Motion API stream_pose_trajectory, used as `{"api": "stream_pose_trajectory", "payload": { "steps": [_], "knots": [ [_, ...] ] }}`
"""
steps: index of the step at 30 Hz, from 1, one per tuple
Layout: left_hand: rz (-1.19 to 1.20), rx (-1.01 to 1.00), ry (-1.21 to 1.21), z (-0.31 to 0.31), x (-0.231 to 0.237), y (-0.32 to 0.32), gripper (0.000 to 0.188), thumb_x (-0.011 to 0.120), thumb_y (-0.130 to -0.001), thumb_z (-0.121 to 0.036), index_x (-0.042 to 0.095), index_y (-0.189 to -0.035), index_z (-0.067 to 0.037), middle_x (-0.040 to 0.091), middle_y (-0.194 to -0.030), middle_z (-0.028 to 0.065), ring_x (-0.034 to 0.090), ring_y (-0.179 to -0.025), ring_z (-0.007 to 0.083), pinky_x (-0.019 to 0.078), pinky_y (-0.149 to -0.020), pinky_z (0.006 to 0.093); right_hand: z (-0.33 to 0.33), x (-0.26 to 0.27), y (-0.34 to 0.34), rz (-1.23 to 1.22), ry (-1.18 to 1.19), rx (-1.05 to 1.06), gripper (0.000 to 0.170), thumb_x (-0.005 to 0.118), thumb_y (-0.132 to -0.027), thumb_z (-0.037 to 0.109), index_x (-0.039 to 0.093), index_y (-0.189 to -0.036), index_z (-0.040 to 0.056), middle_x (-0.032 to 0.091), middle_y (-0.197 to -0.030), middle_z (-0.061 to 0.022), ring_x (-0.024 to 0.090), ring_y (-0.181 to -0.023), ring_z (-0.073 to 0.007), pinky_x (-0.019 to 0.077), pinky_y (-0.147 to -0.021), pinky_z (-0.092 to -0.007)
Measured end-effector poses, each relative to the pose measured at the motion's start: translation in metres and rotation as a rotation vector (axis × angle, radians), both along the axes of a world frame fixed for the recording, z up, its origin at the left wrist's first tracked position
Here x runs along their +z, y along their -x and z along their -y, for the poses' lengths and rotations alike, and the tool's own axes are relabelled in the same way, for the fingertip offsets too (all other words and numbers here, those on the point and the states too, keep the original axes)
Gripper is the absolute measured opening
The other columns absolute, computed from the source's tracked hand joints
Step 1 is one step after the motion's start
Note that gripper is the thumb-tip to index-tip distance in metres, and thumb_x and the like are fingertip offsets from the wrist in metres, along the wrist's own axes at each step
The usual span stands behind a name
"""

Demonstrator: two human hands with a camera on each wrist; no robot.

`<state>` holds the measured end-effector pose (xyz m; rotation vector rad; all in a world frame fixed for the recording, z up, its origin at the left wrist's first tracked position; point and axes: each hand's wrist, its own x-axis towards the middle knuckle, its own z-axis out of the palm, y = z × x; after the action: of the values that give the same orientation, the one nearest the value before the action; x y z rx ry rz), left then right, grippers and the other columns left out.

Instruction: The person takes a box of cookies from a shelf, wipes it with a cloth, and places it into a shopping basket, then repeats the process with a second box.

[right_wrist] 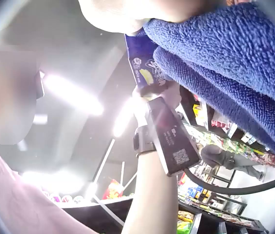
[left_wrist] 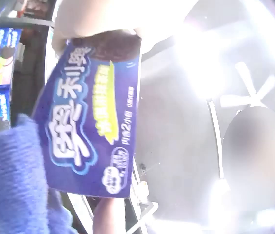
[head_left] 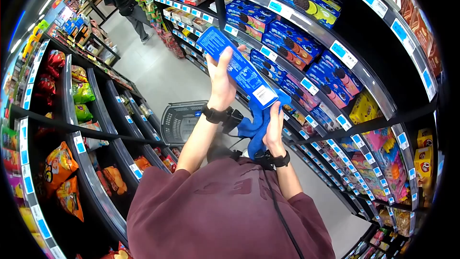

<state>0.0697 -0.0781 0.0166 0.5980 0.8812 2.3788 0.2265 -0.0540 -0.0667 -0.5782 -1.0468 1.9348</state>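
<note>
A blue biscuit box [head_left: 244,74] is held up at a slant between both hands, its printed side with a white label facing the head view. The left hand [head_left: 222,79] grips its upper part, thumb across the face. At the lower end the right hand [head_left: 274,129] holds the box's corner together with a blue cloth [head_left: 254,127] that hangs below. In the left wrist view the box [left_wrist: 91,117] shows large white characters, with the cloth [left_wrist: 18,175] beside it. The right wrist view shows the cloth [right_wrist: 230,63] partly covering the box [right_wrist: 145,63].
Shelves of blue biscuit boxes [head_left: 292,43] stand on the right, with price tags along their edges. Snack bags [head_left: 60,165] fill shelves on the left. A grey basket [head_left: 182,123] sits on the aisle floor [head_left: 158,74]. A person in black [head_left: 120,0] stands farther up the aisle.
</note>
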Motion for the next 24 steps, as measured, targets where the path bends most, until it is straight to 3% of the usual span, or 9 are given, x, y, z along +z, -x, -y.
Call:
{"api": "stream_pose_trajectory", "payload": {
  "steps": [2,5,6,7,9,16,17,20,24],
  "knots": [
    [0.043,0.151,0.050,-0.010,-0.006,-0.002,0.045,0.070,-0.089,-0.020,0.042,-0.123,-0.009,0.059,-0.112,0.0114,0.064,-0.101,0.0234,0.0550,-0.085,0.0374,-0.008,-0.002,-0.003,0.064,-0.101,0.095,0.047,0.055,-0.101,0.037,0.054,-0.131,0.0015,0.062,-0.122,-0.0072,0.060,-0.106,-0.0149,0.0485,-0.092,-0.0304],
    [-0.014,0.173,0.069,-0.013,0.000,-0.008,0.052,0.071,-0.089,-0.017,0.039,-0.131,-0.010,0.056,-0.118,0.0069,0.058,-0.111,0.0202,0.0468,-0.096,0.0370,-0.016,0.012,-0.002,0.057,0.193,0.118,0.044,0.060,-0.096,0.038,0.058,-0.124,0.0043,0.067,-0.109,-0.0061,0.066,-0.091,-0.0152,0.0546,-0.075,-0.0295],
    [-0.052,0.163,0.055,-0.013,0.003,-0.010,0.054,0.070,-0.090,-0.016,0.038,-0.133,-0.010,0.055,-0.120,0.0059,0.055,-0.114,0.0191,0.0440,-0.100,0.0368,-0.026,0.007,-0.002,-0.085,0.497,0.220,0.039,0.059,-0.095,0.039,0.061,-0.117,0.0061,0.069,-0.097,-0.0069,0.067,-0.075,-0.0171,0.0545,-0.061,-0.0290],
    [-0.074,0.081,0.021,-0.013,-0.003,-0.006,0.055,0.068,-0.092,-0.013,0.037,-0.138,-0.010,0.055,-0.122,0.0038,0.051,-0.117,0.0165,0.0384,-0.104,0.0354,-0.029,0.027,-0.001,-0.121,0.572,0.265,0.046,0.060,-0.092,0.048,0.063,-0.111,0.0060,0.069,-0.088,-0.0080,0.066,-0.068,-0.0185,0.0543,-0.059,-0.0302],
    [-0.078,-0.012,-0.012,-0.013,0.000,-0.003,0.052,0.066,-0.092,-0.011,0.040,-0.137,-0.009,0.056,-0.122,0.0042,0.053,-0.115,0.0167,0.0407,-0.102,0.0347,-0.050,0.019,-0.004,-0.124,0.728,0.401,0.053,0.061,-0.089,0.055,0.064,-0.108,0.0052,0.068,-0.081,-0.0083,0.065,-0.063,-0.0202,0.0542,-0.057,-0.0309],
    [-0.187,-0.049,0.029,-0.007,0.000,0.016,0.062,0.071,-0.085,0.001,0.039,-0.137,-0.007,0.057,-0.124,0.0080,0.059,-0.111,0.0179,0.0484,-0.095,0.0324,-0.049,0.029,-0.006,-0.073,0.675,0.243,0.052,0.065,-0.087,0.053,0.063,-0.112,0.0073,0.068,-0.088,-0.0079,0.065,-0.068,-0.0198,0.0546,-0.059,-0.0305],
    [-0.208,-0.050,0.059,-0.004,0.004,0.021,0.073,0.073,-0.081,0.004,0.035,-0.142,-0.007,0.056,-0.126,0.0091,0.059,-0.112,0.0194,0.0496,-0.096,0.0334,-0.050,0.027,-0.012,-0.146,0.600,0.321,0.048,0.065,-0.088,0.050,0.063,-0.114,0.0091,0.068,-0.096,-0.0062,0.067,-0.077,-0.0180,0.0548,-0.064,-0.0287],
    [-0.427,-0.018,0.090,0.010,0.016,0.034,0.097,0.078,-0.075,0.005,0.023,-0.153,-0.010,0.054,-0.128,0.0098,0.057,-0.115,0.0195,0.0475,-0.100,0.0353,-0.056,0.015,-0.020,-0.168,0.480,0.134,0.039,0.063,-0.093,0.039,0.062,-0.118,0.0094,0.068,-0.107,-0.0038,0.066,-0.090,-0.0130,0.0550,-0.073,-0.0280],
    [-0.563,-0.176,0.146,0.021,0.016,0.052,0.114,0.089,-0.066,-0.006,0.018,-0.156,-0.012,0.055,-0.127,0.0075,0.057,-0.116,0.0188,0.0511,-0.096,0.0328,-0.064,0.033,-0.034,-0.135,0.300,0.031,0.037,0.060,-0.094,0.033,0.062,-0.115,0.0024,0.069,-0.100,-0.0060,0.067,-0.081,-0.0151,0.0548,-0.068,-0.0268]
  ]
}}
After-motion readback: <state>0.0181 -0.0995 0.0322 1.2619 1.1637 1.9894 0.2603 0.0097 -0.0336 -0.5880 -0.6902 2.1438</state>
